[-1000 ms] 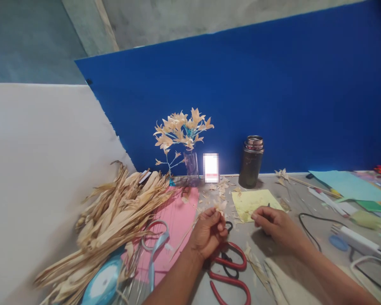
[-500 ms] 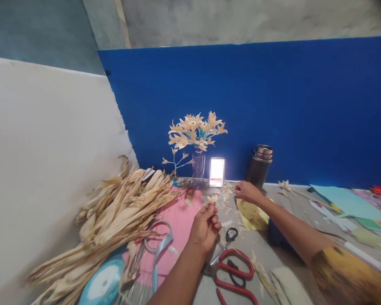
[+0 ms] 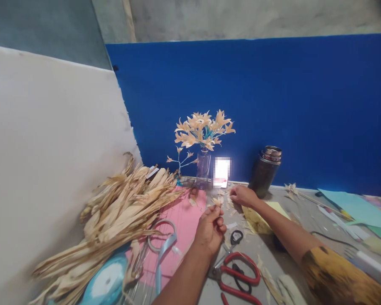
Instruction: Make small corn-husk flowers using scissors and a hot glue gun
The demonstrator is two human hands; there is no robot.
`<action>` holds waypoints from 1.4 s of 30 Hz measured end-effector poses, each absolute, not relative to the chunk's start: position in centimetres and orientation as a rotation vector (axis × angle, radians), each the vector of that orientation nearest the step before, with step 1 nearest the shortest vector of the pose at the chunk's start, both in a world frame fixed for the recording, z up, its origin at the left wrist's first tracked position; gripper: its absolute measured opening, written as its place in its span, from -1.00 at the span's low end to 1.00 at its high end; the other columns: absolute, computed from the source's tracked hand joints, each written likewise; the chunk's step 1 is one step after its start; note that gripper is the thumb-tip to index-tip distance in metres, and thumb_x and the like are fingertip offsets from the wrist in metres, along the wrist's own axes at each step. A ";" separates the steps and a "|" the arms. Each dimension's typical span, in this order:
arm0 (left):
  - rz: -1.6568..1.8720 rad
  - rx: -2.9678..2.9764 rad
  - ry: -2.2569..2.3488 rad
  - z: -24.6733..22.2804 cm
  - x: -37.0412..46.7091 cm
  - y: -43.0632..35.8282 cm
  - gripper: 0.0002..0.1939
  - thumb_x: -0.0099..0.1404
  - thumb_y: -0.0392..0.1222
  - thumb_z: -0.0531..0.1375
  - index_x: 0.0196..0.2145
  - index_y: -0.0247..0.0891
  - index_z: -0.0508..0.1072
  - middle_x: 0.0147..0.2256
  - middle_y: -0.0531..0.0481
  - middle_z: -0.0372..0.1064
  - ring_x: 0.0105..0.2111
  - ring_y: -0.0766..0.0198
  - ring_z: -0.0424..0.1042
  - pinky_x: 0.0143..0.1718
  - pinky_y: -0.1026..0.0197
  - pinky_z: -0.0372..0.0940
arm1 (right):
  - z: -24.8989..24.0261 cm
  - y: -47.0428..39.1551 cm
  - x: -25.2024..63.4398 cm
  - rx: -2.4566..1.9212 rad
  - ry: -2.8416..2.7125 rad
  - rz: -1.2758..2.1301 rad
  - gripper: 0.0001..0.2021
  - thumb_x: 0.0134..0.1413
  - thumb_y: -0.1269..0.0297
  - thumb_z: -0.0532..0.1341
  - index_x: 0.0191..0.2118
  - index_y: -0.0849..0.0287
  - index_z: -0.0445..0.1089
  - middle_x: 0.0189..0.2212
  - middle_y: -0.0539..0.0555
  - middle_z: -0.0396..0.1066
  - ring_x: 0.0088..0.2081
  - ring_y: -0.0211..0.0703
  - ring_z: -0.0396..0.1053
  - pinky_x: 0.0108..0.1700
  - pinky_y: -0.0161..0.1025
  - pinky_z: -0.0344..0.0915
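My left hand [image 3: 211, 228] is raised over the pink paper sheet [image 3: 180, 224] and pinches a small husk flower [image 3: 217, 201] between its fingertips. My right hand [image 3: 243, 195] reaches forward and rests on the scattered husk petals [image 3: 229, 203] on the table, fingers curled; whether it grips one I cannot tell. A glass vase with pale husk flowers [image 3: 203, 135] stands just behind, against the blue board.
A pile of dried corn husks [image 3: 120, 212] lies at left. Red-handled scissors [image 3: 241, 277], small black scissors [image 3: 234, 238], blue ribbon roll [image 3: 106, 281], yellow paper [image 3: 260, 218], a dark metal flask [image 3: 266, 171], a bright phone [image 3: 221, 172] and coloured papers [image 3: 352, 205] surround the hands.
My right hand has moved from the yellow paper forward to the petals near the phone. My left hand lifted the small flower slightly. The view shifted left.
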State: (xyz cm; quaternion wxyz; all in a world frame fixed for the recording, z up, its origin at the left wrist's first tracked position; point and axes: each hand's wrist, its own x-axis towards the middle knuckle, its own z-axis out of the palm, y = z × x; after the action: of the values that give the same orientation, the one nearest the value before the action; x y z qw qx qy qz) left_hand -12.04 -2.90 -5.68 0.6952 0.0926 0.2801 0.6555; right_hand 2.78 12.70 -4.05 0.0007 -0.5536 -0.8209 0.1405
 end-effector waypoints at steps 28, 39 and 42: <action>1.191 0.373 0.541 -4.1 -9.6 -6.2 -0.69 -0.02 -0.30 0.49 -0.37 -0.32 0.46 -0.30 -0.03 0.46 -0.52 0.44 0.30 -0.56 0.36 0.18 | -1.0 -3.9 8.5 -1.144 -1.549 1.352 -0.63 -0.11 0.17 0.40 -0.14 0.18 0.45 -0.45 -0.02 0.47 -0.44 -0.22 0.38 -0.39 -0.29 0.29; 1.172 0.377 0.668 -4.5 -8.7 -6.3 -0.74 -0.03 -0.30 0.48 -0.44 -0.37 0.47 -0.49 0.05 0.37 -0.61 0.49 0.22 -0.60 0.40 0.15 | -2.3 -4.6 7.9 -1.189 -1.756 1.199 -0.72 0.05 0.23 0.27 -0.09 0.14 0.42 -0.41 0.01 0.52 -0.40 -0.15 0.44 -0.34 -0.26 0.31; 1.211 0.322 0.659 -4.7 -8.7 -6.1 -0.76 -0.01 -0.31 0.46 -0.46 -0.38 0.46 -0.49 0.06 0.34 -0.62 0.53 0.17 -0.62 0.41 0.11 | -2.3 -4.4 8.4 -1.194 -1.668 1.281 -0.72 0.06 0.19 0.25 -0.10 0.15 0.45 -0.38 0.05 0.53 -0.34 -0.12 0.46 -0.30 -0.24 0.34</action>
State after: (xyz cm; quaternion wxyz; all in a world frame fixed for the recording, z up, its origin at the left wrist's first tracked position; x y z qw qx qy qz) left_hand -8.74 -6.11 -4.74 0.7597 0.1479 0.3027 0.5563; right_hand 8.37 -4.41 -2.31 0.3538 -0.4617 -0.6452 0.4954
